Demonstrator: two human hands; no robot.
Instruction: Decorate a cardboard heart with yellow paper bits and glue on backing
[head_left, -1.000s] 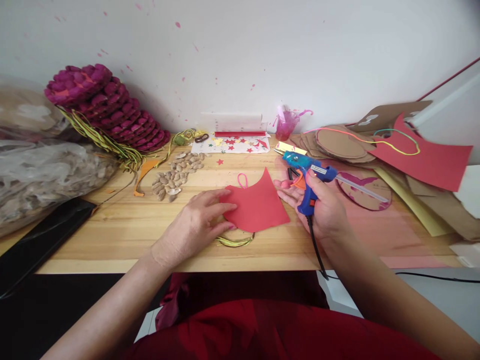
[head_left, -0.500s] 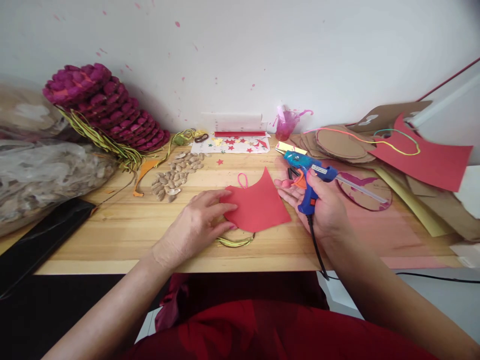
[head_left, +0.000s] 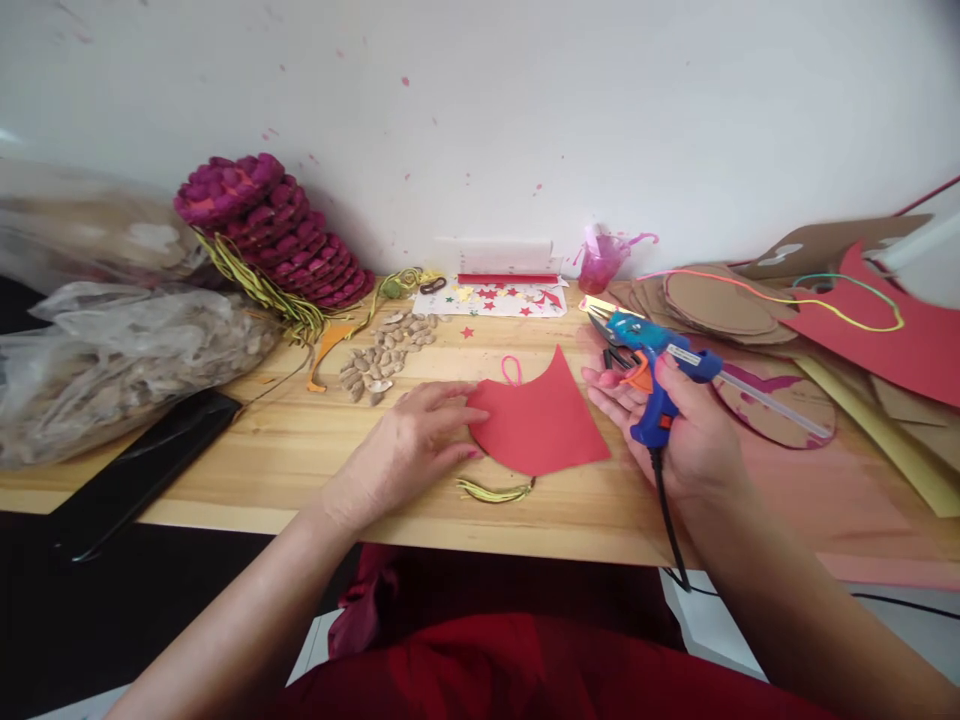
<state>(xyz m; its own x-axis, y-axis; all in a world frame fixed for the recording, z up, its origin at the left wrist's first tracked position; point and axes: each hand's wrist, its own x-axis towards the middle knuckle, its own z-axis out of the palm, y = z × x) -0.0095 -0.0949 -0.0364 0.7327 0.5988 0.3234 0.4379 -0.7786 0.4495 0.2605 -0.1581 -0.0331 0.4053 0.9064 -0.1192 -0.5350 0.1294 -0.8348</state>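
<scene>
A red paper piece [head_left: 540, 415] with a curved, pointed outline lies flat on the wooden table. A pink loop [head_left: 511, 370] shows at its upper edge, and a yellow-green tassel [head_left: 495, 492] at its lower edge. My left hand [head_left: 412, 440] rests at the paper's left side, fingers slightly apart, fingertips touching its edge. In my right hand [head_left: 690, 430] is a blue glue gun [head_left: 658, 400] with an orange trigger, its nozzle directed up and left. Thumb and palm hold the handle while the other fingers stretch out beneath. A clear glue stick [head_left: 772, 400] protrudes from its back.
Peanuts [head_left: 379, 362] lie left of centre, before a stacked magenta piece [head_left: 277, 225]. Plastic bags [head_left: 135, 370] and a black strip [head_left: 150, 470] are farther left. Star cutouts [head_left: 502, 297] and a pink-stained cup [head_left: 600, 258] stand along the wall. Cardboard discs [head_left: 720, 300] sit right; the gun's cord [head_left: 671, 530] hangs down.
The camera's view has shifted, so the scene appears farther right. Both hands keep nearly the same pose, with the glue gun still held and the red paper lying flat.
</scene>
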